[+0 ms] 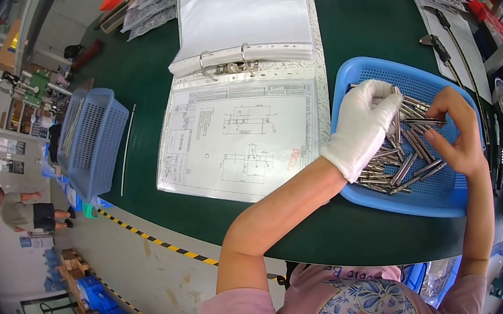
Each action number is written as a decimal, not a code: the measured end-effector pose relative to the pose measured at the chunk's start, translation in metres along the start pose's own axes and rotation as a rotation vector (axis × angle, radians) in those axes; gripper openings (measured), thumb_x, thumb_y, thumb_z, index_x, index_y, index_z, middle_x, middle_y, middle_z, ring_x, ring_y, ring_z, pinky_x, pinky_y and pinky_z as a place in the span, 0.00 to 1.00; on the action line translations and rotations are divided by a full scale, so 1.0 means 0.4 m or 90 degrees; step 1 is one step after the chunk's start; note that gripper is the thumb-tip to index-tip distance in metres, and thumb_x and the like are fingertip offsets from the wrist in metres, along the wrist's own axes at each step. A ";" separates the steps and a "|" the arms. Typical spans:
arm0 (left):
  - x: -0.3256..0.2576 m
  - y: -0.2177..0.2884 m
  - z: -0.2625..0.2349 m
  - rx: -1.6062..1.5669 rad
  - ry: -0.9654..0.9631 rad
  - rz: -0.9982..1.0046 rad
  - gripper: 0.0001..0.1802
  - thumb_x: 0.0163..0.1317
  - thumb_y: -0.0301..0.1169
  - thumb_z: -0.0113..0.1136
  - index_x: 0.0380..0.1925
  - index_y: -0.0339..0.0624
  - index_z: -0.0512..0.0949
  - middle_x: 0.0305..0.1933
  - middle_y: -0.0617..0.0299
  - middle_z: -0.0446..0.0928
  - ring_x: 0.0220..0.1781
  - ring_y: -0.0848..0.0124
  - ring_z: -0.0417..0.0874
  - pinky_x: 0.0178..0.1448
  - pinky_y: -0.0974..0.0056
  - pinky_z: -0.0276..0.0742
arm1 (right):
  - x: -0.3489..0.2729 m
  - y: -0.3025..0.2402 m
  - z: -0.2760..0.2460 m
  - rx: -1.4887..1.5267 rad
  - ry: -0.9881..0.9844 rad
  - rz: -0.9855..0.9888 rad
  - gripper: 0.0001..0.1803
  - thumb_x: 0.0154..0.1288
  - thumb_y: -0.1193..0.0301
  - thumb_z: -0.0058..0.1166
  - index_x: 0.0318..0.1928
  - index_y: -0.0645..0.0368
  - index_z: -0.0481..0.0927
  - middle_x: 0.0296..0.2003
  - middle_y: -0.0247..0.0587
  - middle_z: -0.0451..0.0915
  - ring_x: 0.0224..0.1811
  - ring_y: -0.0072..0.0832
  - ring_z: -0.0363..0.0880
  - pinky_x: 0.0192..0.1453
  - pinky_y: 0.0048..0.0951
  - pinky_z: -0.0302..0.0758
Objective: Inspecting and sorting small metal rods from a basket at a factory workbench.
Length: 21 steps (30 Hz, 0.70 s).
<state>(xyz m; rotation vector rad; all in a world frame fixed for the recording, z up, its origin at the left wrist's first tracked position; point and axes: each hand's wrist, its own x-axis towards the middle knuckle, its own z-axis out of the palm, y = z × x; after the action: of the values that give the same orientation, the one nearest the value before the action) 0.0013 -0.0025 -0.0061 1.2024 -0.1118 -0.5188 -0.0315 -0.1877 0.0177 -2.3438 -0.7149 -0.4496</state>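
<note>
Over the blue tray (379,75) of metal rods (412,159), gloved left hand (364,124) fingers pinch one rod (397,115); bare right hand (459,134) fingers grip another

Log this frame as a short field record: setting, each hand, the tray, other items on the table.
setting: green work table
left hand: white glove, holding one metal pin upright above the tray
right hand: bare, fingers at the pins in the tray
tray: blue perforated plastic basket holding loose metal pins
centre: open ring binder with a technical drawing
left: upturned blue basket
</note>
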 end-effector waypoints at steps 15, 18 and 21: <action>-0.016 0.017 0.001 0.041 0.015 -0.028 0.13 0.61 0.35 0.52 0.39 0.36 0.72 0.33 0.64 0.74 0.30 0.78 0.75 0.36 0.74 0.73 | 0.002 0.011 -0.009 0.101 -0.003 0.003 0.12 0.51 0.67 0.55 0.22 0.62 0.71 0.20 0.42 0.67 0.21 0.38 0.66 0.25 0.32 0.61; -0.011 0.007 0.000 0.030 0.005 -0.016 0.10 0.62 0.34 0.52 0.38 0.38 0.72 0.33 0.65 0.74 0.31 0.79 0.75 0.35 0.74 0.73 | -0.010 0.036 -0.015 0.024 0.010 -0.013 0.10 0.51 0.68 0.55 0.23 0.61 0.71 0.21 0.40 0.69 0.22 0.37 0.67 0.25 0.32 0.63; -0.006 0.001 0.007 0.020 -0.001 -0.016 0.09 0.62 0.34 0.51 0.37 0.40 0.72 0.33 0.66 0.75 0.31 0.79 0.75 0.35 0.75 0.74 | -0.019 0.041 -0.026 -0.087 -0.106 -0.056 0.10 0.49 0.68 0.57 0.28 0.59 0.73 0.23 0.39 0.70 0.20 0.35 0.67 0.25 0.31 0.64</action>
<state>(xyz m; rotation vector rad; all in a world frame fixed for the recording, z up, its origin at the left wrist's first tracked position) -0.0017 -0.0037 -0.0043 1.2356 -0.1065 -0.5423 -0.0292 -0.2080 0.0138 -2.5071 -0.8936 -0.3534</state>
